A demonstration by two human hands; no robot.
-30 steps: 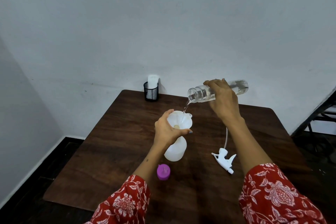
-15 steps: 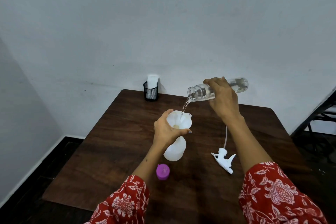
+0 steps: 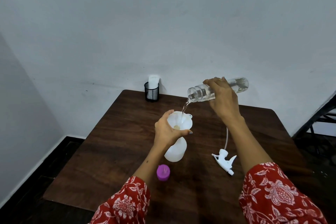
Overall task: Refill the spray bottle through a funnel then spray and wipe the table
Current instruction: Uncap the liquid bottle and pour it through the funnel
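The right hand [image 3: 222,99] grips the clear bottle [image 3: 201,93] nearly level, its mouth pointing left and just above the funnel [image 3: 181,121], which the left hand [image 3: 168,130] holds on the upright spray bottle [image 3: 175,152] at the table's [image 3: 118,132] middle.

Compared with a second ago, the right hand [image 3: 222,99] holds the clear bottle [image 3: 201,93] slightly higher above the funnel [image 3: 180,121], so the stream of water [image 3: 185,108] falls a longer way into it.
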